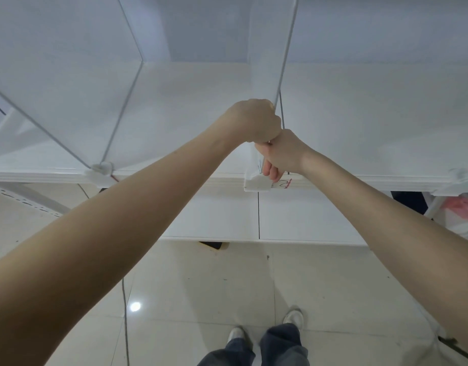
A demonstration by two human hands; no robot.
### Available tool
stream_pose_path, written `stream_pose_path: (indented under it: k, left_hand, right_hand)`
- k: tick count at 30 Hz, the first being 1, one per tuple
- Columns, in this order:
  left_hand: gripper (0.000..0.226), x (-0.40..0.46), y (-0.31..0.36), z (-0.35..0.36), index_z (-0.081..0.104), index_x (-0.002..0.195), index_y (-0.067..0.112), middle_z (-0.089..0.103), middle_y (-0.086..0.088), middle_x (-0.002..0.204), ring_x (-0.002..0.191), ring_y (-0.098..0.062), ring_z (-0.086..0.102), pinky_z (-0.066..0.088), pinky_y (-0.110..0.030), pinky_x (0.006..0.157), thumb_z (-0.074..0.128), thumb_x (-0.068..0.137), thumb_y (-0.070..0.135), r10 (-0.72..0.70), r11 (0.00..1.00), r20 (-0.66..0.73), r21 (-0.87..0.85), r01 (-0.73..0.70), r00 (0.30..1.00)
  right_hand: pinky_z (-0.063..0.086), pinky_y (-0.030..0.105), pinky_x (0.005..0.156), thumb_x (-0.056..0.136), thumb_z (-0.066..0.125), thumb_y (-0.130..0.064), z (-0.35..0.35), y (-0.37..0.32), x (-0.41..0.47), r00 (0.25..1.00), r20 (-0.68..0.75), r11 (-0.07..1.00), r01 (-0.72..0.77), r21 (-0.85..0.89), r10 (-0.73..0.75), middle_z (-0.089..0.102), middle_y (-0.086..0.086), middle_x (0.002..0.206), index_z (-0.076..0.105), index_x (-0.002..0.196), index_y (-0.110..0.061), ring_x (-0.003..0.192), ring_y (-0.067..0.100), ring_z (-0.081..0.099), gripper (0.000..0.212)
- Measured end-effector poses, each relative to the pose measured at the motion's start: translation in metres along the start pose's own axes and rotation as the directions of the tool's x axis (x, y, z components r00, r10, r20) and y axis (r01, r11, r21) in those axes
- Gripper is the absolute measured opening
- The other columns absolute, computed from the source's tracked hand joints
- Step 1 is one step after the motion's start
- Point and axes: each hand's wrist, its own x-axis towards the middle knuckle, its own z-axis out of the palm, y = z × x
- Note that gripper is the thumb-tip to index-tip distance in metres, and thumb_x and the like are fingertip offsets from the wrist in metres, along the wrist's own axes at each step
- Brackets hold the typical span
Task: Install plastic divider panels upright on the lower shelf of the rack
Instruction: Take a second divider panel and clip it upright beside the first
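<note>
A clear plastic divider panel [269, 48] stands upright on the white shelf [196, 101], its front edge running down toward a white clip [258, 184] on the shelf's front rim. My left hand [256, 122] is closed around the panel's front edge. Just below it, my right hand [280, 154] grips the same edge near the clip, fingers curled. Another clear divider panel [69, 83] stands upright at the left, seated in its own clip [102, 170].
A lower white shelf [227, 215] juts out beneath. Glossy tiled floor [201, 286] lies below, with my feet [264, 336] and a thin cable [126, 326]. A plastic bag [462, 215] sits at the right; a perforated white rail [24, 199] lies at the left.
</note>
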Motion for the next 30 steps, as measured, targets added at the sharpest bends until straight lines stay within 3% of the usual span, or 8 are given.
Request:
stream_pose_path:
  k: [3, 6, 10, 15, 21, 25, 27, 30]
  left_hand:
    - [0.033, -0.003, -0.001, 0.011, 0.057, 0.09, -0.001, 0.055, -0.008, 0.074, 0.063, -0.021, 0.048, 0.035, -0.026, 0.056, 0.031, 0.098, 0.016, -0.015, 1.0, 0.05, -0.022, 0.016, 0.999]
    - [0.033, -0.003, -0.003, 0.02, 0.053, 0.114, 0.004, 0.058, -0.013, 0.107, 0.097, -0.029, 0.056, 0.037, -0.027, 0.073, 0.029, 0.101, 0.022, -0.04, 0.997, 0.048, -0.058, 0.043, 0.998]
    - [0.026, 0.004, -0.004, 0.02, 0.043, 0.083, 0.006, 0.05, -0.01, 0.083, 0.068, -0.021, 0.046, 0.033, -0.028, 0.056, 0.028, 0.099, 0.02, -0.035, 0.999, 0.057, -0.033, 0.037, 0.998]
    - [0.033, 0.007, -0.004, 0.021, 0.041, 0.074, 0.006, 0.043, -0.006, 0.068, 0.069, -0.021, 0.045, 0.029, -0.023, 0.052, 0.027, 0.101, 0.02, -0.031, 0.999, 0.045, 0.017, 0.03, 0.999]
    - [0.041, 0.004, -0.008, 0.024, 0.037, 0.061, 0.011, 0.041, -0.002, 0.064, 0.078, -0.025, 0.047, 0.034, -0.029, 0.071, 0.029, 0.099, 0.024, 0.016, 1.0, -0.034, 0.018, -0.016, 0.999]
    - [0.047, -0.003, -0.017, 0.039, 0.052, 0.065, 0.008, 0.048, -0.002, 0.061, 0.071, -0.029, 0.05, 0.035, -0.029, 0.066, 0.033, 0.095, 0.038, 0.055, 0.997, -0.236, 0.066, -0.041, 0.97]
    - [0.048, -0.013, -0.026, 0.055, 0.058, 0.081, 0.008, 0.057, -0.003, 0.071, 0.073, -0.029, 0.052, 0.035, -0.029, 0.066, 0.036, 0.093, 0.049, 0.089, 0.996, -0.369, 0.062, -0.072, 0.925]
    - [0.045, -0.032, -0.047, 0.083, 0.054, 0.101, 0.013, 0.061, 0.001, 0.098, 0.087, -0.023, 0.057, 0.039, -0.03, 0.069, 0.038, 0.091, 0.055, 0.191, 0.981, -0.416, 0.062, -0.181, 0.889]
  right_hand:
    - [0.052, 0.026, 0.047, 0.096, 0.035, -0.025, 0.006, 0.005, -0.001, 1.0, 0.013, 1.0, -0.026, -0.012, 0.026, 0.058, 0.008, 0.046, 0.05, 0.078, -0.005, 0.036, 0.021, 0.052, 0.031]
    - [0.039, 0.011, 0.036, 0.096, 0.036, -0.025, 0.01, 0.008, -0.003, 0.996, 0.032, 0.995, -0.076, -0.057, 0.078, 0.056, -0.001, 0.036, 0.046, 0.071, -0.012, 0.027, 0.01, 0.05, 0.03]
    - [0.05, 0.023, 0.051, 0.096, 0.036, -0.029, 0.007, 0.01, 0.0, 0.998, 0.04, 0.999, -0.053, 0.01, 0.052, 0.059, 0.01, 0.058, 0.048, 0.094, -0.006, 0.034, 0.015, 0.049, 0.025]
    - [0.049, 0.023, 0.055, 0.097, 0.034, -0.03, 0.007, 0.011, 0.0, 0.997, 0.061, 0.999, -0.035, -0.022, 0.037, 0.059, 0.008, 0.059, 0.047, 0.086, -0.01, 0.037, 0.015, 0.052, 0.026]
    - [0.043, 0.022, 0.054, 0.096, 0.031, -0.033, 0.007, 0.012, -0.002, 0.999, 0.03, 0.994, -0.011, -0.111, 0.014, 0.059, 0.0, 0.046, 0.039, 0.064, -0.021, 0.045, 0.019, 0.053, 0.035]
    - [0.052, 0.033, 0.062, 0.09, 0.033, -0.042, 0.014, 0.022, -0.007, 0.991, -0.125, 0.986, 0.033, -0.162, -0.054, 0.068, 0.013, 0.086, 0.05, 0.107, -0.018, 0.072, 0.029, 0.064, 0.033]
    - [0.052, 0.04, 0.078, 0.088, 0.04, -0.042, 0.02, 0.033, -0.012, 0.966, -0.221, 0.981, 0.097, -0.17, -0.134, 0.067, 0.011, 0.097, 0.03, 0.137, -0.016, 0.085, 0.03, 0.062, 0.056]
    - [0.047, 0.035, 0.079, 0.091, 0.051, -0.035, 0.03, 0.053, -0.026, 0.938, -0.27, 0.97, 0.178, -0.163, -0.217, 0.056, 0.005, 0.106, 0.023, 0.141, -0.012, 0.084, 0.021, 0.056, 0.062]
